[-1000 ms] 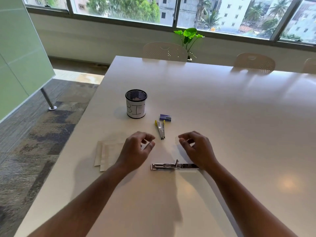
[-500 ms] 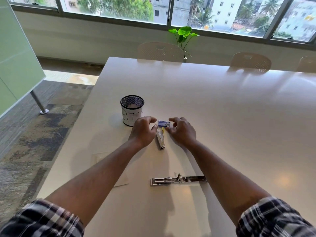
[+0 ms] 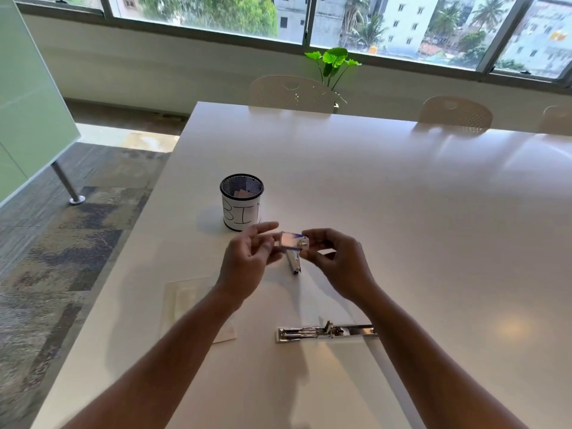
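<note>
**Small box held over the table, right-hand pinch**

Table [image 3: 402, 227]: large, white and glossy, filling most of the head view. Two pale chairs [image 3: 291, 94] [image 3: 455, 114] stand at its far edge, with a green plant [image 3: 334, 61] between them below the window.

Paper sheets [image 3: 188, 301]: flat on the near-left part of the table, partly under the left forearm.

Opened stapler [image 3: 325, 332]: a bare metal strip lying flat and crosswise, near the body. Its right end runs under the right forearm.

Mesh cup [image 3: 241, 209]: black, upright, with a white wrap lettered "BIN". It stands just beyond the left hand.

Yellow-and-metal stapler piece [image 3: 293, 263]: lies on the table between the hands, directly below the box.

Small box [image 3: 292, 240]: blue and white, lifted clear of the table and level, between the two hands.

Right hand [image 3: 340, 264]: thumb and curled fingers pinch the box's right end.

Left hand [image 3: 247, 264]: fingers loosely spread, index finger extended. The tips are just beside the box's left end. I cannot tell whether they touch it.
</note>
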Demonstrator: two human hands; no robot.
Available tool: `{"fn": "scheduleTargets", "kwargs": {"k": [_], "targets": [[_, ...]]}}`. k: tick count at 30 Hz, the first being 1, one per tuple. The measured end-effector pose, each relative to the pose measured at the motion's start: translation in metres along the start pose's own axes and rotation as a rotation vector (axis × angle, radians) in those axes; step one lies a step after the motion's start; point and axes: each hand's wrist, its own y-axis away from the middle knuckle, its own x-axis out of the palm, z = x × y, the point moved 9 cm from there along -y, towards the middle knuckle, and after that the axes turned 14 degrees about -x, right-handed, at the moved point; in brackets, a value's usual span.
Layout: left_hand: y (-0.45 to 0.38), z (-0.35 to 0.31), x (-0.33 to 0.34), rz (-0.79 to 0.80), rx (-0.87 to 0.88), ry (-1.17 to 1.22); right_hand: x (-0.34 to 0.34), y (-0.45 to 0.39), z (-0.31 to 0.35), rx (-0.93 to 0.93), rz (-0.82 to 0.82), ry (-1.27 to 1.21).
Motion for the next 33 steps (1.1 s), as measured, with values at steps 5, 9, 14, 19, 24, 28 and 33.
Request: {"fn": "scheduleTargets", "kwargs": {"k": [5,9,14,19,24,28,33], "targets": [[0.032,0.015,0.007,0.218,-0.156,0.251,0.004,0.026,0.02,-0.042,0.041,-0.03],[0.043,0.027,0.002,0.245,-0.282,0.402,0.005,0.038,0.027,-0.039,0.07,-0.069],[0.058,0.031,0.001,0.268,-0.328,0.438,0.003,0.051,0.032,-0.031,0.078,-0.181],[0.071,0.028,-0.005,0.205,-0.329,0.413,-0.002,0.062,0.033,0.0,0.035,-0.3],[0.079,0.027,-0.008,0.184,-0.318,0.376,-0.005,0.069,0.033,-0.007,0.046,-0.29],[0.086,0.027,-0.004,0.209,-0.311,0.353,-0.006,0.077,0.033,0.005,0.055,-0.313],[0.087,0.029,-0.009,0.194,-0.31,0.358,-0.012,0.085,0.031,0.031,0.023,-0.369]]}}
